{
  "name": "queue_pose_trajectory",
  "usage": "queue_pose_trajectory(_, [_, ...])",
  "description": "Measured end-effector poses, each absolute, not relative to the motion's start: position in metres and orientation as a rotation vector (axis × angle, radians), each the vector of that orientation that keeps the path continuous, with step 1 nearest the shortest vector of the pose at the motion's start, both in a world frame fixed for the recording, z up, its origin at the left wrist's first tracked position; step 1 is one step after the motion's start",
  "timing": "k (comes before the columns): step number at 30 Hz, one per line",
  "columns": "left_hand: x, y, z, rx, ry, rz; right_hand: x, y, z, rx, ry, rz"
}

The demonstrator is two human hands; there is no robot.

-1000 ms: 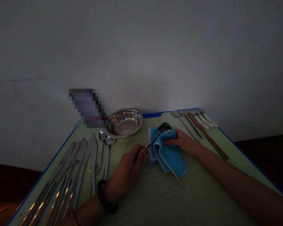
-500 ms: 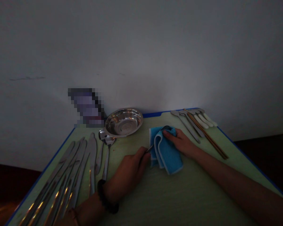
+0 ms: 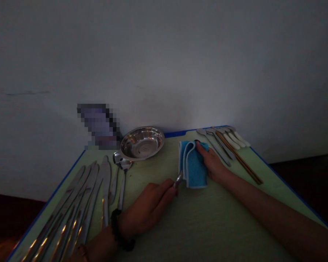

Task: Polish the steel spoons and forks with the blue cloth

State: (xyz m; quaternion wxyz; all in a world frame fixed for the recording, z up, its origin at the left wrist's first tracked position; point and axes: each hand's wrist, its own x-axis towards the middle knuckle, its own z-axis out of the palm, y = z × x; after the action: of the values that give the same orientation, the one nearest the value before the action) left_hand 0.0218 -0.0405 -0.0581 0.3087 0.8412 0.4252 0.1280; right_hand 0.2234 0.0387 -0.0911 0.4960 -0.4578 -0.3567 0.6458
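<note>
My left hand is closed around the handle of a metal spoon, low over the middle of the table. The spoon's far part runs into a folded blue cloth with pale edging, which hides most of it. A small dark bit shows at the cloth's top. My right hand pinches the cloth around that end, thumb on the near side. Left of my left hand, two spoons lie by a shiny steel bowl.
Several table knives lie fanned along the left side. At the back right are metal utensils, wooden chopsticks and several white-handled utensils. A blurred-out device leans at the wall. Blue edging borders the table.
The left hand has drawn down along the spoon, showing more of its handle near the cloth. The cloth has shifted slightly up and now hangs more upright, still in my right hand.
</note>
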Motion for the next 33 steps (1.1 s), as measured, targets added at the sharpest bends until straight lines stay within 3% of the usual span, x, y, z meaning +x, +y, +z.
queue_pose_trajectory(8, [0.028,-0.038,-0.07,2.348,1.136,0.213,0.222,0.031,-0.088,-1.091,-1.001,1.673])
queue_pose_trajectory(19, [0.028,-0.037,-0.068,2.104,1.22,0.488,0.203,0.015,-0.092,-1.039,-0.814,1.73])
queue_pose_trajectory(26, [0.024,-0.034,-0.063,1.842,1.341,0.818,0.215,0.015,-0.085,-1.032,-1.672,1.615])
queue_pose_trajectory(33, [0.027,-0.037,-0.064,1.858,1.368,0.761,0.219,0.017,-0.065,-0.882,-2.267,1.474])
